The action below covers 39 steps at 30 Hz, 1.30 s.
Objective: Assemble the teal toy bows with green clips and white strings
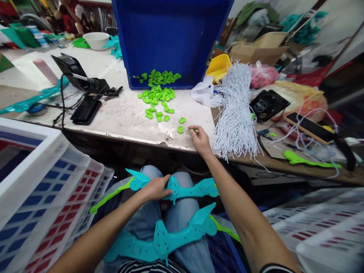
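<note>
right hand [200,138] reaches onto the tabletop [127,113], fingers curled together and pinching a small green plastic piece [194,130] at the near edge — just beside two more loose green pieces [181,125]. left hand [156,188] lies palm down on the lap, fingers loosely closed over the middle of a teal plastic toy part [182,189] that spans both knees; a second teal part [167,237] lies nearer the body. more green pieces [156,94] trail from the blue bin [170,38] tipped up on the tabletop. a bundle of white strings [236,113] hangs over the edge — just right of the right hand.
</note>
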### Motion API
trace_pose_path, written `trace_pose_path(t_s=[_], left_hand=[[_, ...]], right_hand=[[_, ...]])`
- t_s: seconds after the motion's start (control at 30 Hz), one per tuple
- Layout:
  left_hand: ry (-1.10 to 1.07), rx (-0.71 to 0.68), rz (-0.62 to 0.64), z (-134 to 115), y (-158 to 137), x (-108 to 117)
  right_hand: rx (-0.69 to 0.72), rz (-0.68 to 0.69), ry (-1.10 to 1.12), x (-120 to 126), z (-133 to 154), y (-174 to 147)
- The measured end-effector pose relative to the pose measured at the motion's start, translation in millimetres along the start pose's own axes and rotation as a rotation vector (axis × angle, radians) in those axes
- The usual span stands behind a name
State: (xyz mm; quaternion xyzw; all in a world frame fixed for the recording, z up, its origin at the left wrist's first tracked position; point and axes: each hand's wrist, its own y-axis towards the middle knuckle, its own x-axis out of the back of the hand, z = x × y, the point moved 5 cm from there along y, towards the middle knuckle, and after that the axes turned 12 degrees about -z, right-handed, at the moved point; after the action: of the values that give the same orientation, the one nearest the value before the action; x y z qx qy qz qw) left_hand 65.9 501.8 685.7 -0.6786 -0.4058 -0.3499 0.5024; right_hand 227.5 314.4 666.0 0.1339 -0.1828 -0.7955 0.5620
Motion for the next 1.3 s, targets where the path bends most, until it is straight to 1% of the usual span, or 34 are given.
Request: trace_pose_path(t_s=[0.1, 0.17, 0.2, 0.27, 0.33, 0.4, 0.5, 0.53, 0.57, 0.6, 0.67, 0.7, 0.73, 0.8, 0.87, 0.9, 0.97, 1.03, 1.1, 1.13, 1.17, 1.3], left_hand=[[0.069, 0.001, 0.035, -2.0, 7.2, -2.0], [0.028, 0.009, 0.028, 0.0, 11.5, -3.7], [-0.013, 0.016, 0.021, 1.9, 13.2, -4.8], [-0.152, 0.053, -0.023, 6.8, 16.8, -5.6], [-0.457, 0.168, -0.099, 13.1, 22.1, -4.2], [-0.803, 0.295, -0.18, 16.9, 31.2, -0.3], [-1.279, 0.379, -0.289, 13.0, 54.7, 10.8], [-1.391, 0.395, -0.333, 11.2, 63.5, 14.8], [-1.485, 0.42, -0.377, 9.8, 71.4, 17.5], [-1.535, 0.449, -0.411, 8.8, 77.8, 18.5], [-1.507, 0.49, -0.439, 7.5, 84.0, 16.6], [-1.479, 0.502, -0.435, 7.4, 83.6, 14.1], [-1.454, 0.514, -0.424, 8.0, 80.7, 11.1], [-1.391, 0.525, -0.393, 10.4, 69.7, 6.8], [-1.306, 0.496, -0.344, 11.9, 56.0, 6.9], [-1.263, 0.473, -0.326, 12.0, 49.3, 8.6], [-1.199, 0.435, -0.318, 11.3, 38.3, 14.3], [-1.173, 0.43, -0.341, 9.9, 30.7, 19.9], [-1.157, 0.432, -0.352, 7.6, 26.2, 22.8], [-1.144, 0.432, -0.35, 6.7, 24.3, 23.1], [-1.124, 0.427, -0.346, 6.4, 22.3, 23.0], [-0.939, 0.369, -0.337, 13.7, 11.5, 21.7]], right_hand=[[0.104, 0.156, -0.109, -6.1, 7.1, -7.0], [0.153, 0.221, -0.197, -2.3, 7.1, -11.7], [0.169, 0.224, -0.218, 1.5, 6.7, -13.1], [0.193, 0.182, -0.219, 8.4, 8.3, -14.6], [0.219, 0.128, -0.196, 8.3, 15.2, -16.4], [0.259, 0.113, -0.165, -0.6, 28.0, -21.0], [0.354, 0.207, -0.101, -19.7, 50.1, -33.2], [0.368, 0.233, -0.086, -22.6, 54.2, -35.9], [0.364, 0.225, -0.088, -21.8, 55.4, -35.8], [0.345, 0.179, -0.116, -17.3, 53.6, -32.6], [0.281, 0.03, -0.25, -0.9, 42.7, -18.2], [0.246, -0.019, -0.345, 7.3, 35.2, -8.8], [0.214, -0.02, -0.446, 13.0, 27.3, 0.7], [0.16, 0.103, -0.597, 15.6, 11.9, 16.2], [0.137, 0.225, -0.624, 12.3, 3.1, 23.3], [0.128, 0.239, -0.583, 10.6, 2.0, 24.3], [0.054, 0.189, -0.424, 8.8, 2.4, 23.9], [-0.112, 0.156, -0.272, 6.5, 0.5, 22.0], [-0.267, 0.187, -0.245, 2.9, -0.8, 21.7], [-0.303, 0.216, -0.287, 1.8, 0.5, 23.0], [-0.311, 0.244, -0.358, 1.8, 3.0, 25.1], [-0.204, 0.319, -0.715, 12.7, 16.5, 31.7]])
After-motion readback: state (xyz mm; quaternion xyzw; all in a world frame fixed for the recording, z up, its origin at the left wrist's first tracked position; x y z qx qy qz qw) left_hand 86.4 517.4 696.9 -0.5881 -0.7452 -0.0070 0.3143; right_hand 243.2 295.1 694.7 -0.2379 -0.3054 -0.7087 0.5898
